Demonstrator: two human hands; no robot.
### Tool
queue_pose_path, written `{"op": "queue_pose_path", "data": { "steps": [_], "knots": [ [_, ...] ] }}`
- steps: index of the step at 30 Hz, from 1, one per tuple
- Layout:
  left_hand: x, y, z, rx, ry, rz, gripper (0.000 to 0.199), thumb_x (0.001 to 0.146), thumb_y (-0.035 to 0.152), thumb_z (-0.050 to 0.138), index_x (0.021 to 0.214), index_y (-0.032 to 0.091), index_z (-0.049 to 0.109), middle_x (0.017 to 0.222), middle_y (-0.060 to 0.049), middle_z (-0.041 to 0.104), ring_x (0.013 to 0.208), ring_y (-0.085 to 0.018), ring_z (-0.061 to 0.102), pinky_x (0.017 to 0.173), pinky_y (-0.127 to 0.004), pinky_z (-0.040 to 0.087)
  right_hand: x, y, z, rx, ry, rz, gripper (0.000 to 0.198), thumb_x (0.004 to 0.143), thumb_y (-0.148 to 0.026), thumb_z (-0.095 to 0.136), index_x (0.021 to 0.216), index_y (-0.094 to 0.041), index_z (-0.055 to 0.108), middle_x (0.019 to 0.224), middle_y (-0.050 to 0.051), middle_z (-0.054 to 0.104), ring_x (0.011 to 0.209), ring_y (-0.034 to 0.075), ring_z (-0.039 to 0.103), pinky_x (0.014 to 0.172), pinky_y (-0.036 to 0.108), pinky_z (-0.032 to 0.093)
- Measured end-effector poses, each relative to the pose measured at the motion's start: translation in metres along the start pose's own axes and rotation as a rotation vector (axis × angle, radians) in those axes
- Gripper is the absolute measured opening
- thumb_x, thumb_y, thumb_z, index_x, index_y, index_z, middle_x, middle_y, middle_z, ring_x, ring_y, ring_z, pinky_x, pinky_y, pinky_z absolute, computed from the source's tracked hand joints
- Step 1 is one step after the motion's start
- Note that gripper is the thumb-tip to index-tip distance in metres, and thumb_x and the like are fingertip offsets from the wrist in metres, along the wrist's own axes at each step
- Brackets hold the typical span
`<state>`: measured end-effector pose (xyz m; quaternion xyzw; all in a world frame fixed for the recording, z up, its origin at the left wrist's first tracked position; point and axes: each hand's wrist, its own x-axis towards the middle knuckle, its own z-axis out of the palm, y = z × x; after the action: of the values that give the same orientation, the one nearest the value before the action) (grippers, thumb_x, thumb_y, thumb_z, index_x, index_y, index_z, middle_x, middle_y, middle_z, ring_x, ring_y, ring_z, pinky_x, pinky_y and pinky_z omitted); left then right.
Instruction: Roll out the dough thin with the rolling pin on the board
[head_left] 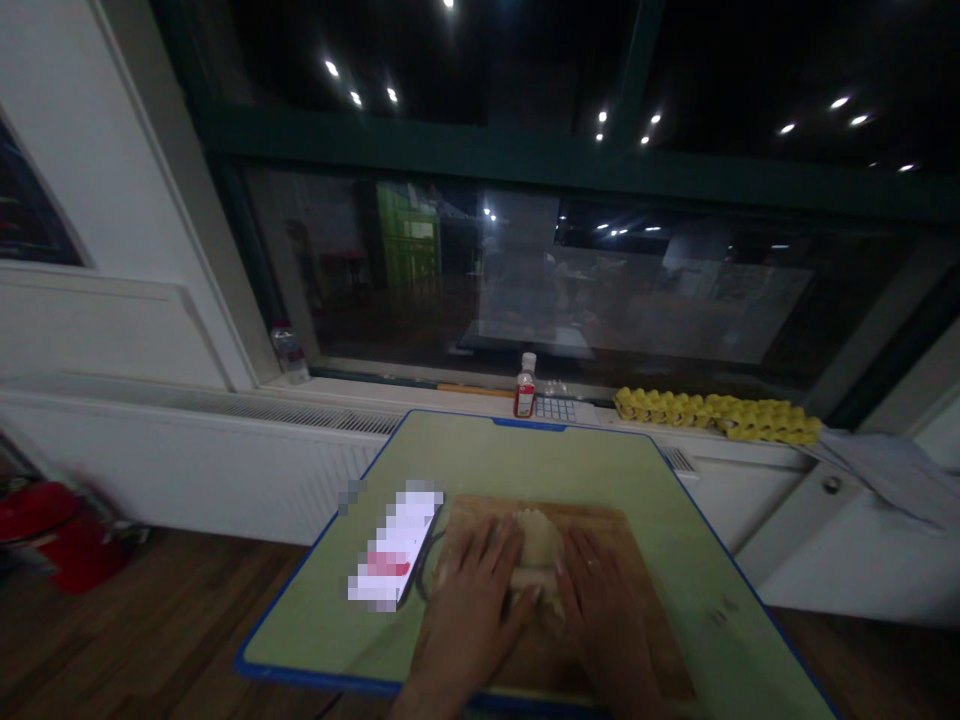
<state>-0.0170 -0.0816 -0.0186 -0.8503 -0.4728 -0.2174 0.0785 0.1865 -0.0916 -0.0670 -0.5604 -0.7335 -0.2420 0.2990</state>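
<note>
A pale wooden rolling pin (534, 578) lies crosswise between my hands, its ends hidden under them. Flattened dough (537, 538) shows beyond the pin, with a little more on the near side. My left hand (480, 580) rests over the pin's left end, fingers stretched forward and thumb pointing inward below the pin. Over the right end lies my right hand (596, 585), its fingers also extended and flat. Beneath everything is a wooden cutting board (652, 640), set on a pale green folding table (450, 450) with a blue edge.
A lit phone (401, 540), partly pixelated, lies left of the board beside a dark cable. On the windowsill stand a small bottle with a red label (526, 388), yellow egg trays (712, 413) and a clear bottle (290, 352). A red bucket (56, 535) sits on the floor.
</note>
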Motion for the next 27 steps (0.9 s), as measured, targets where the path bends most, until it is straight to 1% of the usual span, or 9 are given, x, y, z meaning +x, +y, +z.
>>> {"op": "queue_pose_path", "data": {
  "steps": [4,8,11,14,16,18,20,24,27],
  "knots": [
    [0.010,-0.002,0.002,-0.035,-0.041,-0.027,0.057,0.098,0.051,0.045,0.146,0.021,0.045,0.155,-0.009,0.040,0.141,-0.030,0.038,0.114,-0.055,0.031,0.008,-0.001,0.002,-0.036,-0.038,-0.019,0.039,0.099,-0.025,0.038,0.131,-0.010,0.054,0.138,0.014,0.058,0.134,0.027,0.046,0.110,0.050,0.038],
    [-0.009,0.004,0.002,-0.043,0.012,0.005,0.059,0.098,0.053,0.045,0.148,0.021,0.042,0.149,-0.008,0.048,0.135,-0.029,0.047,0.112,-0.052,0.037,-0.006,-0.007,-0.015,-0.039,-0.067,0.003,0.047,0.099,-0.031,0.039,0.141,-0.011,0.045,0.143,0.011,0.053,0.136,0.025,0.045,0.110,0.045,0.036],
    [-0.033,0.010,-0.004,-0.031,0.073,0.078,0.065,0.098,0.050,0.048,0.154,0.023,0.029,0.149,-0.006,0.049,0.136,-0.028,0.046,0.110,-0.048,0.040,-0.025,-0.010,-0.029,-0.033,-0.047,-0.020,0.054,0.100,-0.033,0.035,0.151,-0.014,0.032,0.144,0.008,0.052,0.134,0.022,0.047,0.108,0.040,0.037],
    [-0.052,0.016,-0.012,-0.030,0.047,0.115,0.074,0.098,0.047,0.048,0.158,0.024,0.012,0.152,-0.004,0.044,0.139,-0.026,0.042,0.110,-0.045,0.040,-0.038,-0.012,-0.040,-0.041,-0.017,-0.078,0.058,0.100,-0.032,0.032,0.155,-0.016,0.023,0.140,0.006,0.057,0.129,0.021,0.052,0.107,0.039,0.035],
    [-0.058,0.017,-0.015,-0.039,0.018,0.115,0.077,0.098,0.047,0.048,0.159,0.024,0.007,0.153,-0.004,0.042,0.140,-0.026,0.040,0.110,-0.044,0.040,-0.041,-0.012,-0.044,-0.043,-0.017,-0.080,0.059,0.100,-0.032,0.031,0.156,-0.016,0.019,0.139,0.006,0.058,0.129,0.021,0.052,0.106,0.040,0.035],
    [-0.055,0.016,-0.013,-0.047,0.011,0.099,0.077,0.098,0.046,0.048,0.159,0.024,0.008,0.154,-0.004,0.041,0.141,-0.026,0.039,0.111,-0.044,0.039,-0.038,-0.013,-0.044,-0.035,-0.055,-0.053,0.060,0.100,-0.031,0.031,0.156,-0.017,0.018,0.143,0.006,0.054,0.132,0.021,0.049,0.107,0.040,0.035],
    [-0.045,0.012,-0.009,-0.052,0.022,0.086,0.073,0.098,0.046,0.048,0.158,0.025,0.013,0.153,-0.004,0.042,0.141,-0.027,0.038,0.113,-0.046,0.037,-0.030,-0.014,-0.041,-0.018,-0.097,-0.023,0.059,0.100,-0.032,0.033,0.155,-0.017,0.021,0.147,0.007,0.049,0.136,0.022,0.044,0.108,0.040,0.036],
    [-0.016,0.002,-0.001,-0.065,-0.011,0.056,0.063,0.098,0.051,0.045,0.154,0.025,0.030,0.154,-0.004,0.041,0.142,-0.027,0.036,0.114,-0.050,0.033,-0.008,-0.008,-0.030,0.036,-0.154,0.012,0.054,0.098,-0.040,0.043,0.147,-0.015,0.040,0.146,0.010,0.050,0.135,0.024,0.045,0.109,0.044,0.038],
    [0.002,-0.005,0.002,-0.082,-0.027,0.049,0.061,0.099,0.050,0.044,0.153,0.026,0.032,0.157,-0.005,0.037,0.145,-0.027,0.031,0.117,-0.051,0.027,0.002,0.002,-0.025,0.104,-0.207,-0.028,0.053,0.095,-0.046,0.051,0.141,-0.020,0.049,0.145,0.009,0.051,0.133,0.025,0.048,0.111,0.046,0.038]
  ]
}}
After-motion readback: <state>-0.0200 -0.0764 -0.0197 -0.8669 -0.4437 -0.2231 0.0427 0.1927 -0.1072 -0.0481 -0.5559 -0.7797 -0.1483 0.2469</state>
